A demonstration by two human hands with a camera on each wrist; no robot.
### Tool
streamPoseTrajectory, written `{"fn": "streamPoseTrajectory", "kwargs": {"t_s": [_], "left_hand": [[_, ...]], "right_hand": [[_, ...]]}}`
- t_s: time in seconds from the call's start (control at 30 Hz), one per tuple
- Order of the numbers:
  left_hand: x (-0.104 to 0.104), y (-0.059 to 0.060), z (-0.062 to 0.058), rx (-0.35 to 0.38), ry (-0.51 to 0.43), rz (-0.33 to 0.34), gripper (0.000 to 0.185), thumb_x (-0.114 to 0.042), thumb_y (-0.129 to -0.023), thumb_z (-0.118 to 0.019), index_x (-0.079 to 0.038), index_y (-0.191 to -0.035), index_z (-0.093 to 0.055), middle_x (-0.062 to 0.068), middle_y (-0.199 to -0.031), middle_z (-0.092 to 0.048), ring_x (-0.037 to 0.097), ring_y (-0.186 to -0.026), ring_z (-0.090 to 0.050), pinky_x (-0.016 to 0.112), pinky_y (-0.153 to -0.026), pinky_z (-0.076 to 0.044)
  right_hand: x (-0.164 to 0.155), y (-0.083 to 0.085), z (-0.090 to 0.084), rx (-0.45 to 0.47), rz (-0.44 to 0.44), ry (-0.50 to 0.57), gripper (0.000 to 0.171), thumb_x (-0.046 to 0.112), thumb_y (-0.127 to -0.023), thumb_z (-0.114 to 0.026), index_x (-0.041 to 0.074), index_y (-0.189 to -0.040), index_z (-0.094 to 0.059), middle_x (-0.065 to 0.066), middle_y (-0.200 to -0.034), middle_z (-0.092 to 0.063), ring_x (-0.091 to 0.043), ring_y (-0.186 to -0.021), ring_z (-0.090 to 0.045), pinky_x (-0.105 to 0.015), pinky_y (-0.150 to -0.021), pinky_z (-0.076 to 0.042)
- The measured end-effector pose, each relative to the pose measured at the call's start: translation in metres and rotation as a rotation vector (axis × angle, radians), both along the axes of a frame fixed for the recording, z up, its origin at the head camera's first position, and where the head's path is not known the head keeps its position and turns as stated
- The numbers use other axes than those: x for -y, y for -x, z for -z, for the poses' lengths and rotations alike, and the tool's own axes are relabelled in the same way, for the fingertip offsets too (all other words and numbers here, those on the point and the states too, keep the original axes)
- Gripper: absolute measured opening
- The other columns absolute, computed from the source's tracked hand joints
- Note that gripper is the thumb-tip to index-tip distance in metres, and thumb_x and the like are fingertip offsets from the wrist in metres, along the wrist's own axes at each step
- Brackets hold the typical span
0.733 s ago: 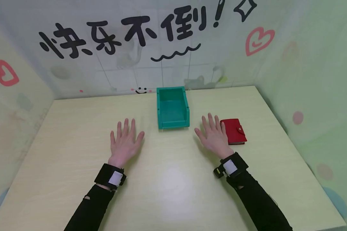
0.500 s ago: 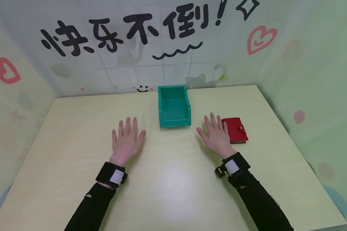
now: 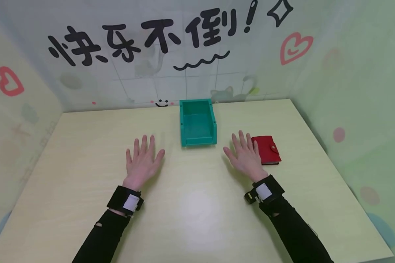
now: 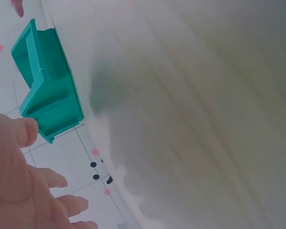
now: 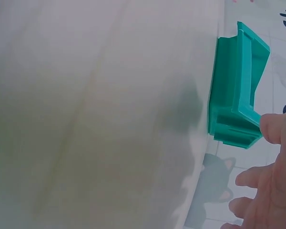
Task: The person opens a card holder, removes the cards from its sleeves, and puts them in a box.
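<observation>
My left hand (image 3: pixel 140 164) is spread flat, palm down, over the left part of the table, holding nothing. On the other side my right hand (image 3: pixel 247 159) is spread the same way, its outer fingers in front of the left edge of a red snap-strap notebook (image 3: pixel 266 149). Whether they touch it cannot be told. Between the hands and farther back stands a green open-front plastic bin (image 3: pixel 198 128). The left wrist view has the bin (image 4: pixel 52 86) past the thumb; the right wrist view has the bin (image 5: pixel 236 90) beyond the fingers.
A pale wooden table (image 3: pixel 197 204) carries everything. Behind it rises a printed backdrop (image 3: pixel 135 84) with dark lettering, and side panels (image 3: pixel 355 120) close in left and right. The bin sits near the table's back edge.
The head view has shifted slightly. Both hands, the bin and the notebook keep their places on the table.
</observation>
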State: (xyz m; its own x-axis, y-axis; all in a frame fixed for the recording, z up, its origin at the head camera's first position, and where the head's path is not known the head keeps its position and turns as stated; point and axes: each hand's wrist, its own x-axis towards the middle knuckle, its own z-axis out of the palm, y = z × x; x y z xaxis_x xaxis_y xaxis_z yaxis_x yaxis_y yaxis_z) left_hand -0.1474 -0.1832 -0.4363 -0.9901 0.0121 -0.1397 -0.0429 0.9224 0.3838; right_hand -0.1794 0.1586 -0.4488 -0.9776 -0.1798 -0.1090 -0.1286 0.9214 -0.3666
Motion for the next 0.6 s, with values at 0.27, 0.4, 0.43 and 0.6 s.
{"fn": "streamPoseTrajectory", "kwargs": {"t_s": [0.27,0.4,0.43,0.6], "left_hand": [[-0.002,-0.003,-0.001,0.012,-0.025,0.012,0.075,-0.054,-0.107,-0.027,-0.009,-0.162,-0.005,0.021,-0.169,0.002,0.046,-0.155,0.007,0.071,-0.119,0.004],[-0.002,-0.004,0.000,0.020,-0.038,0.012,0.075,-0.053,-0.107,-0.026,-0.008,-0.162,-0.003,0.021,-0.169,0.003,0.047,-0.155,0.008,0.072,-0.119,0.004],[-0.002,-0.005,0.001,0.022,-0.041,0.011,0.075,-0.054,-0.107,-0.026,-0.008,-0.162,-0.003,0.021,-0.169,0.003,0.047,-0.155,0.008,0.072,-0.119,0.004],[-0.001,-0.004,0.002,0.047,-0.082,0.015,0.077,-0.057,-0.106,-0.023,-0.009,-0.162,0.001,0.021,-0.169,0.007,0.047,-0.155,0.010,0.071,-0.119,0.005]], "right_hand": [[-0.014,-0.002,-0.001,-0.001,0.031,0.002,0.078,0.052,-0.103,-0.040,0.009,-0.162,-0.013,-0.019,-0.170,-0.001,-0.045,-0.156,0.004,-0.065,-0.124,0.003],[-0.026,-0.003,-0.001,-0.007,0.049,0.018,0.077,0.052,-0.103,-0.039,0.008,-0.161,-0.013,-0.020,-0.169,-0.002,-0.047,-0.155,0.004,-0.066,-0.123,0.004],[-0.029,-0.004,0.000,-0.006,0.051,0.027,0.077,0.053,-0.103,-0.038,0.007,-0.161,-0.014,-0.021,-0.169,-0.001,-0.047,-0.155,0.004,-0.066,-0.122,0.005],[-0.050,-0.005,0.000,-0.003,0.072,0.077,0.079,0.056,-0.104,-0.035,0.006,-0.161,-0.013,-0.022,-0.169,0.000,-0.048,-0.155,0.006,-0.068,-0.121,0.006]]}}
